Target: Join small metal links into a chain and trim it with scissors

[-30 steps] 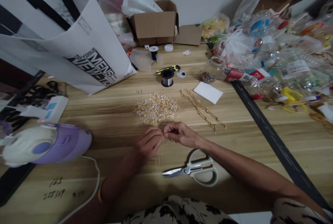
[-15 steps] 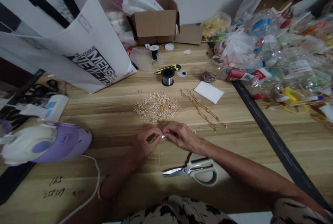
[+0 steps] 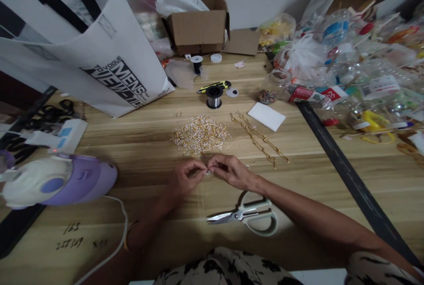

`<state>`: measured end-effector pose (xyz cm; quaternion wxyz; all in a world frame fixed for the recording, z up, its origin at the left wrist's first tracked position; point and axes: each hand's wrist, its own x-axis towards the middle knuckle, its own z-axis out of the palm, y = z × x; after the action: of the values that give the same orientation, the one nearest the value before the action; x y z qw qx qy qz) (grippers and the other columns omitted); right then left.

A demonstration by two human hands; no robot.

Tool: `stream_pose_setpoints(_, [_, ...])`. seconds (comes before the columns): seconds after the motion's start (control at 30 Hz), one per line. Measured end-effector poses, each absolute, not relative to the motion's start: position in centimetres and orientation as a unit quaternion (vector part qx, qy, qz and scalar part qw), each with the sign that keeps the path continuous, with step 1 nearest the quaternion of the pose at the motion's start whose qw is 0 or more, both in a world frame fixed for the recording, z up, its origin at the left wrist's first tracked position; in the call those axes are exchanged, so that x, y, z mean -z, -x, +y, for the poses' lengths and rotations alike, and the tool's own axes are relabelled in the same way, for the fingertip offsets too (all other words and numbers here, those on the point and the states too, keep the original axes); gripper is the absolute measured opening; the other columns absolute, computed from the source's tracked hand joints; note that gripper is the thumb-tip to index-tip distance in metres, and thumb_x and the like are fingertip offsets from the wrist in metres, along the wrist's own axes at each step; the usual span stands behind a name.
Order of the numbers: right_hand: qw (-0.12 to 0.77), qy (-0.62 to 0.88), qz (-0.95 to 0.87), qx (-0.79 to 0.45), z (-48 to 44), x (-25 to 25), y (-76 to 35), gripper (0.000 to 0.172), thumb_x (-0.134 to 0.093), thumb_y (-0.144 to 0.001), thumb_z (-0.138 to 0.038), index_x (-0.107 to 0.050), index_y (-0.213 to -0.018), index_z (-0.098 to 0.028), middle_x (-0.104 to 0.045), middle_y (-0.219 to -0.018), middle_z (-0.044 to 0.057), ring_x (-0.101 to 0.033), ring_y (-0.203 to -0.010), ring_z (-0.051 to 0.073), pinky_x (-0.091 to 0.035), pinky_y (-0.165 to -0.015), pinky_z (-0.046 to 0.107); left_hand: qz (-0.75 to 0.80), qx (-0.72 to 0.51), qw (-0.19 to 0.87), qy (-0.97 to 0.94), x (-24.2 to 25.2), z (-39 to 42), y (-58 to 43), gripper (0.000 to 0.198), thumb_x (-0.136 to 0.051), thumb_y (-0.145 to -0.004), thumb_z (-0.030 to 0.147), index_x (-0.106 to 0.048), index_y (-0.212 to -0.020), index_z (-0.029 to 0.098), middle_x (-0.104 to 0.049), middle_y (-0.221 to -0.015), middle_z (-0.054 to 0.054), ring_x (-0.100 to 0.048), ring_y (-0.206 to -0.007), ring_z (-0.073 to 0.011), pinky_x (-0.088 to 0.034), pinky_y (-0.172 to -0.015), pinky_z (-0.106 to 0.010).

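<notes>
My left hand [image 3: 189,174] and my right hand [image 3: 229,170] meet fingertip to fingertip over the wooden table. Both pinch a tiny silvery piece [image 3: 208,172], too small to make out fully and partly covered by the fingers. Just beyond the hands lies a loose heap of small gold and silver jewelry findings [image 3: 199,135]. Two gold chains [image 3: 260,139] are laid out to the right of the heap. Below my right hand rests a pair of scissors [image 3: 245,215] with pale handles, its blades pointing left.
Behind the heap are a wire spool [image 3: 213,97], a yellow-black utility knife [image 3: 213,86] and a white folded paper [image 3: 266,116]. A jar with beads [image 3: 267,95] lies near piled plastic packaging [image 3: 357,64]. At left stand a large white bag [image 3: 126,69] and a purple-white bottle [image 3: 86,179].
My hands stay together in nearly the same spot. The silvery piece between the fingertips shows slightly differently, and the fingers have shifted a little.
</notes>
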<state>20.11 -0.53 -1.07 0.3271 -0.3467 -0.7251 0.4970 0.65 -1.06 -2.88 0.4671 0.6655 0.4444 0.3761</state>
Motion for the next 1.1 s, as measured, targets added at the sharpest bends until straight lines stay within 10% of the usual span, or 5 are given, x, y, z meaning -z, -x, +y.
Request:
stream_pose_setpoints(0.37, [0.301,0.325,-0.603,-0.663,-0.2,0.3,-20.0,0.035,-0.056,-0.084,-0.048,-0.053,-0.078,-0.014,-0.042,-0.063,-0.004,-0.036,-0.055,0.007,-0.028,-0.051,0.020,0.439,-0.383,0.474,-0.661,2.6,-1.2,-0.6,0.005,-0.062,-0.077,0.019,-0.064,-0.075,0.015,-0.066,-0.074,-0.004,-0.061,-0.072,-0.0145,-0.048,-0.069,-0.025])
stream_pose_setpoints(1.1, [0.308,0.332,-0.565,-0.689,-0.1,0.8,-19.9,0.038,-0.060,-0.081,-0.051,-0.054,-0.077,-0.014,-0.047,-0.062,-0.004,-0.043,-0.053,0.006,-0.036,-0.050,0.018,0.404,-0.395,0.302,-0.768,0.9,-1.1,-1.3,0.003,-0.063,-0.075,0.016,-0.066,-0.075,0.017,-0.068,-0.073,-0.005,-0.063,-0.070,-0.0150,-0.050,-0.068,-0.026])
